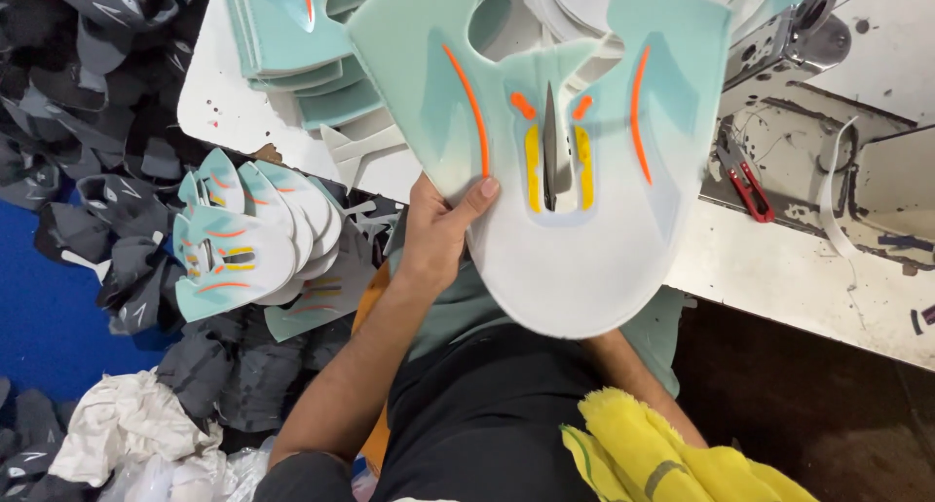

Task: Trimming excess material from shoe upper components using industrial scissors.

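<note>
White and scuffed, the worktable (779,268) fills the upper right of the head view, with a sewing machine (789,35) at 1 o'clock and red snips (748,184) lying at 3 o'clock on its bed.

Held over the table edge at centre is a shoe upper (575,171), a flat mint-and-white panel with orange stripes, two yellow bars and a dark slit down its middle. The left hand (438,231) grips it at its 8 o'clock edge: the thumb lies flat on the face, while the fingers are closed behind the panel and hidden. The right hand is hidden behind the panel; only its forearm (638,375) shows, rising from 5 o'clock, so I cannot tell how it holds.

More uppers of the same colours lie in a stack (302,44) on the table at 11 o'clock, well apart from the held one. Another fanned bundle (248,244) of them sits at 9 o'clock, below the table, resting on a heap of dark grey pieces (117,161) that spreads to the left edge. Blue floor (49,317) shows beside that heap. White cloth (127,429) lies at 7 o'clock, and a yellow cloth (662,453) rests at 5 o'clock, just beside the right forearm.
</note>
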